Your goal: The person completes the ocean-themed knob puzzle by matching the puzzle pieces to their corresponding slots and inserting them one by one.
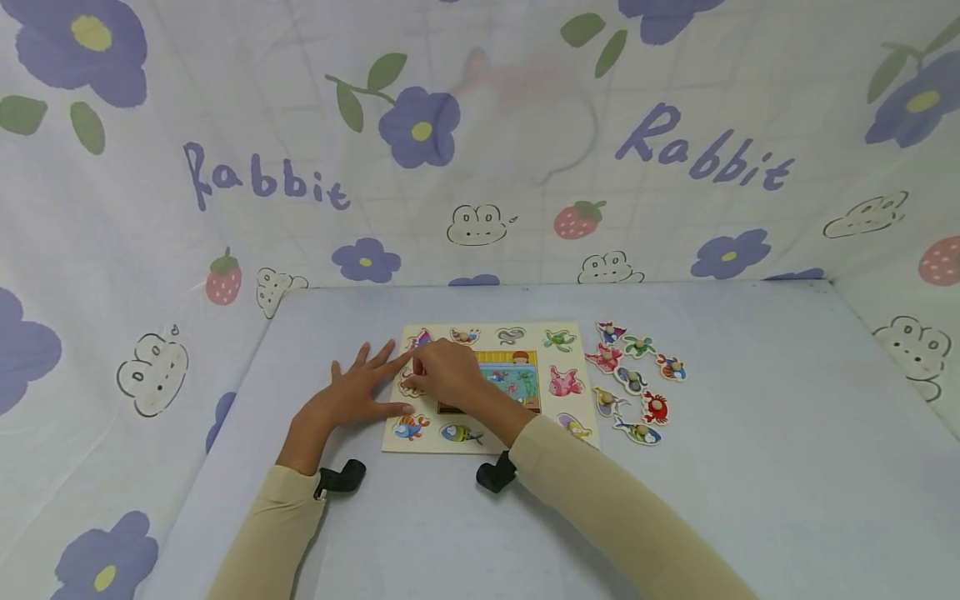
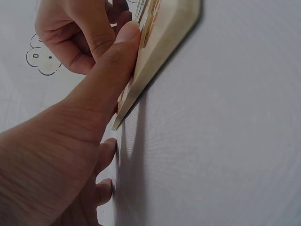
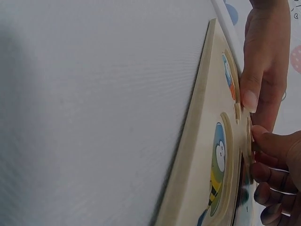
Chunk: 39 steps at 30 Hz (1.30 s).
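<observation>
Left hand (image 1: 356,396): fingers spread, nothing grasped, at the left edge of the puzzle board (image 1: 536,335). Thumb rests on the board near the lower-left corner; left wrist view shows it along the edge. Right hand (image 1: 450,375): fingers curled, grip bunched over the left part of the board, thumb and fingertips close together at a recess on the left side, just beside left index finger. Cannot tell if the grip pinches a piece there; fingers hide it.

Board lies flat on the worktop (image 1: 787,417), in front of the person. Sea-animal recesses run round a central aquarium picture (image 1: 517,383), partly covered by right hand. Clownfish recess (image 1: 410,427) at lower left, yellow-green fish recess (image 1: 461,433) next to it, pink recess (image 1: 565,381) on the right side.

Loose knobbed pieces sit in a cluster right of the board: red crab (image 1: 656,407), green turtle-like piece (image 1: 638,346), pink piece (image 1: 604,358), blue fish (image 1: 637,432) lowest, others among them.

Beige sleeves (image 1: 600,500) on both arms, black wrist devices (image 1: 342,477). Curtain (image 1: 660,192) behind printed with flowers, strawberries, "Rabbit".
</observation>
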### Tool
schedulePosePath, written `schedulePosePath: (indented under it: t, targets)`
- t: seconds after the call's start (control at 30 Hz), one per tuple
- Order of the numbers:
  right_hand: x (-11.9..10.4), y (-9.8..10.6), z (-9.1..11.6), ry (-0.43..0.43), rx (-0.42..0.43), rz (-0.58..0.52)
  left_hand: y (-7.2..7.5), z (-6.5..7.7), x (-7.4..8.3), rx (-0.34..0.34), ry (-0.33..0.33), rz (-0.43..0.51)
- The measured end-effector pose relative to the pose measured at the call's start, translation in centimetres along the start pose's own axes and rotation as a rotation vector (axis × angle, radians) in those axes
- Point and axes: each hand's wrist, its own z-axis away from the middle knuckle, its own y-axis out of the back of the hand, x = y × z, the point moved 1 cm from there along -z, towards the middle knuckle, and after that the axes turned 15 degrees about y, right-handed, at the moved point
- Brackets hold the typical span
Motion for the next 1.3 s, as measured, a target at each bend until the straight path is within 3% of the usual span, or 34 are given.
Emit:
schedulePosePath:
  t: [0.43, 0.77, 1.07, 1.3]
  targets:
    - [0.0, -0.1, 0.0, -0.033, 0.007, -0.01, 0.3, 0.3, 0.6, 0.0, 0.004, -0.018]
    - [-0.4, 0.3, 0.5, -0.062, -0.036, 0.02, 0.2, 0.3, 0.4, 0.002, -0.018, -0.005]
    - [0.0, 2.9, 3.3, -0.011, 0.021, 0.016, 0.2, 0.4, 0.1, -0.001, -0.001, -0.017]
    - [0.6, 5.0, 6.5, 0.007, 0.078, -0.065, -0.2, 0.1, 0.2, 0.001, -0.012, -0.006]
